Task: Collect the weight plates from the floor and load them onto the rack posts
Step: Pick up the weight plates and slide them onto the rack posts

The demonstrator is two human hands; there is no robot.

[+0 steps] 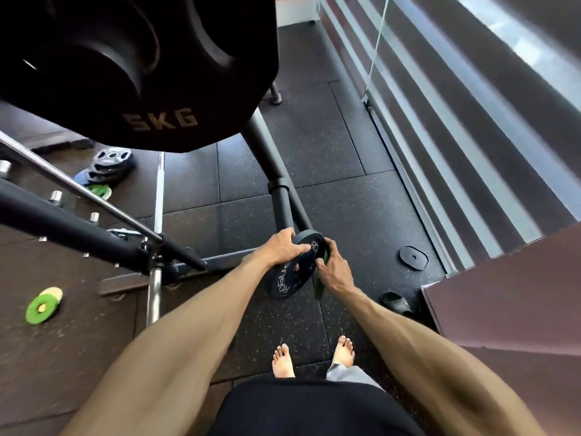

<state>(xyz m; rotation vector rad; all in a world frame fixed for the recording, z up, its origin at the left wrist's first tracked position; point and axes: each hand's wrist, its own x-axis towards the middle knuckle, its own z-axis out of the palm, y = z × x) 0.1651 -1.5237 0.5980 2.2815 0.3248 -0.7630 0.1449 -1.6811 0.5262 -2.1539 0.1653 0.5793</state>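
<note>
A small black plate marked ROGUE (pixel 290 278) is held on edge at the tip of a black rack post (pixel 281 202). My left hand (pixel 283 248) grips its upper left rim. My right hand (pixel 333 269) pinches a thin green plate (pixel 318 286) standing just right of the black one. A large black plate marked 5KG (pixel 138 70) hangs on the rack at the top left, close to the camera. On the floor lie a small black plate (pixel 413 258), a green and yellow pair of plates (pixel 44 305), and a stack of plates (pixel 105 171).
A barbell (pixel 155 278) lies across the rubber floor tiles by the rack frame (pixel 78 228), which carries short chrome pegs. A glass wall runs along the right, with a brown box (pixel 509 297) at its foot. A dark slipper (pixel 396 303) lies beside my bare feet.
</note>
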